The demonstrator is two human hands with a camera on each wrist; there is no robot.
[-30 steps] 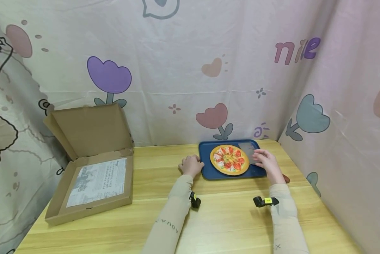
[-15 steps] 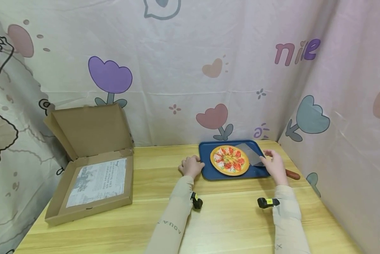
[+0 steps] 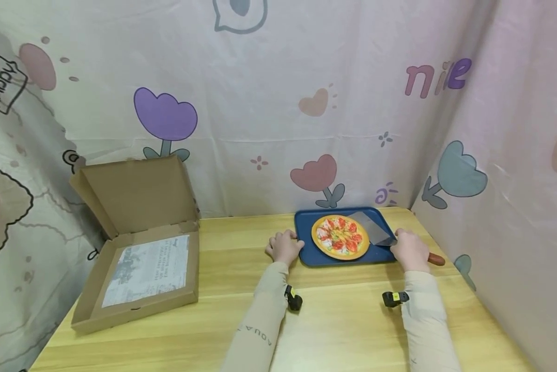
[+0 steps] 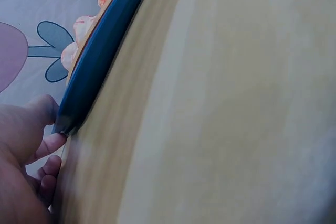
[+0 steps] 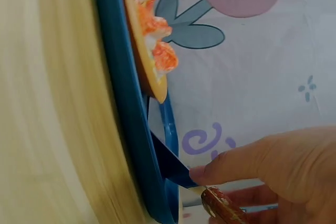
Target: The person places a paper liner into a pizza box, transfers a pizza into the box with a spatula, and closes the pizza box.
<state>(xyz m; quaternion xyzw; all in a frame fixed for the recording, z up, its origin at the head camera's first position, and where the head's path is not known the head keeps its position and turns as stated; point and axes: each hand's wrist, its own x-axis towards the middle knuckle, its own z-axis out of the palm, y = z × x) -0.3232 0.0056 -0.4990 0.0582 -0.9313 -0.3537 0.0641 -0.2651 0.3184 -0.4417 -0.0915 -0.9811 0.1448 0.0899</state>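
Observation:
A blue tray [image 3: 306, 221] lies at the back right of the table, bearing a round toy-like pizza [image 3: 340, 237] with red and white toppings. My left hand [image 3: 284, 248] pinches the tray's left edge; the left wrist view shows thumb and index finger [image 4: 50, 144] at its corner. On the tray's right side rests the flat metal blade of a spatula [image 3: 372, 230], beside the pizza. My right hand [image 3: 409, 251] grips this spatula where blade meets handle. In the right wrist view the thumb lies at the neck and the fingers curl by the brown handle [image 5: 223, 206].
An open cardboard pizza box [image 3: 134, 312] stands at the left, its lid [image 3: 141, 194] raised against the curtain and a printed paper [image 3: 148, 268] inside. A patterned curtain [image 3: 255, 103] closes off the table's [image 3: 334, 330] back and right side.
My right hand has moved right, off the blade, and its fingers have closed at the spatula's handle. The spatula has shifted and turned slightly rightward. The left hand has stayed at the tray.

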